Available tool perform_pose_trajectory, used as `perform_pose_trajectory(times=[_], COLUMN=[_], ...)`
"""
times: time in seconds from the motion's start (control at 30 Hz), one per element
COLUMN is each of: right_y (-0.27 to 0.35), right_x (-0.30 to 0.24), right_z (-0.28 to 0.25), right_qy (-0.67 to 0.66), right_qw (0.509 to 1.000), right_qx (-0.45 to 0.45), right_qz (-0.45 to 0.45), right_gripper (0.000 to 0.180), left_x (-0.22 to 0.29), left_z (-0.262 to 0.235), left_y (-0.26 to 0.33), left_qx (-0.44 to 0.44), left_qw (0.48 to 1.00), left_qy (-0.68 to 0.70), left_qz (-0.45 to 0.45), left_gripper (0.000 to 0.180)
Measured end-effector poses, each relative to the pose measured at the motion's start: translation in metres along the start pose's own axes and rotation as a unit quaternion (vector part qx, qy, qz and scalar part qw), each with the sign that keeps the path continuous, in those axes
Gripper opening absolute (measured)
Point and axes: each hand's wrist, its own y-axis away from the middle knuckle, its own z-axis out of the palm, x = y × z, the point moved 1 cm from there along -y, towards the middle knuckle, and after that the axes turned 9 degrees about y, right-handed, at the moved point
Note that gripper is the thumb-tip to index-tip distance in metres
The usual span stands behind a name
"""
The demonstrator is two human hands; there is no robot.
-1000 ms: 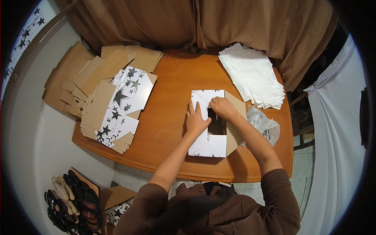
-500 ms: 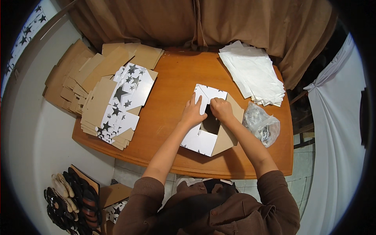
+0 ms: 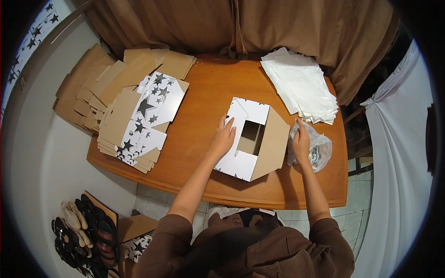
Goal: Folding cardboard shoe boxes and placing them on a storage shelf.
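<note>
A partly folded cardboard box (image 3: 243, 166), white with black stars outside and plain brown inside, lies on the wooden table before me. Its white flaps are folded inward around a dark rectangular opening, while a brown flap (image 3: 274, 143) extends to the right. My left hand (image 3: 224, 140) rests on the box's left white panel with its fingers laid out. To the right of the brown flap, apart from the box, is my right hand (image 3: 301, 141), fingers stretched out and nothing seen in it. It hovers over the left part of a clear plastic bag (image 3: 319, 150) holding small items I cannot make out.
Stacked flat cardboard pieces (image 3: 113, 120) cover the table's left side, a star-printed sheet (image 3: 148, 111) on top. White paper sheets (image 3: 301, 85) lie at the far right. Several shoes (image 3: 85, 236) hang or stand at lower left. Brown curtains (image 3: 199, 28) border the table's far edge.
My right hand has let go of the box's inner flap and moved right, toward the plastic bag. The brown flap and opening are now uncovered. My left hand has shifted slightly left on the panel.
</note>
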Motion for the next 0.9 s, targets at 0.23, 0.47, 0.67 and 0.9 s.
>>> perform_pose_trajectory(times=[0.23,0.47,0.67,0.9], right_y=[0.020,0.007,0.017,0.028], right_x=[-0.045,-0.097,-0.101,-0.082], right_z=[0.021,0.063,0.082,0.097], right_qy=[-0.362,-0.086,0.246,0.291], right_qw=[0.894,0.983,0.950,0.938], right_qx=[-0.146,-0.162,-0.191,-0.172], right_qz=[0.222,-0.003,-0.022,-0.070], right_gripper=[0.045,0.057,0.059,0.051], left_x=[-0.016,-0.016,0.008,0.006], left_z=[0.001,0.005,0.016,0.017], left_y=[-0.004,-0.001,0.010,0.012], left_qx=[0.077,0.005,0.009,0.009], left_qw=[0.937,0.965,0.991,0.986], left_qy=[0.259,0.196,-0.031,-0.053], left_qz=[-0.223,-0.173,-0.128,-0.158], left_gripper=[0.051,0.062,0.058,0.054])
